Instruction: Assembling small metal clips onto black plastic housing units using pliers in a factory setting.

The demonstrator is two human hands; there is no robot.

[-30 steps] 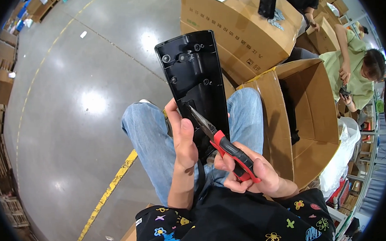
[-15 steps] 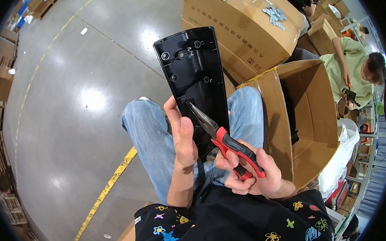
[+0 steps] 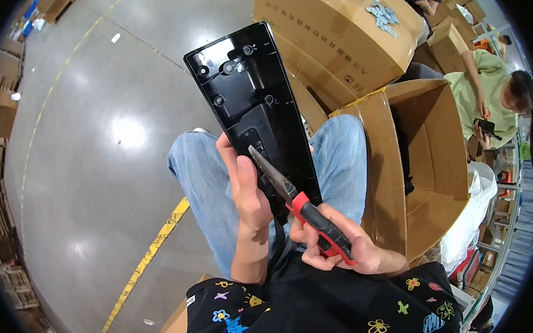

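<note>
Against glossy moulded black panel (image 3: 251, 101), red-handled steel pliers (image 3: 299, 206) press.

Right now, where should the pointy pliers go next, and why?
Probably a tiny push forward, into the recess in the black plastic panel. The tip of the red-handled needle-nose pliers already points at the panel's middle, the right hand grips the handles, and the left hand steadies the panel's lower edge.
</note>
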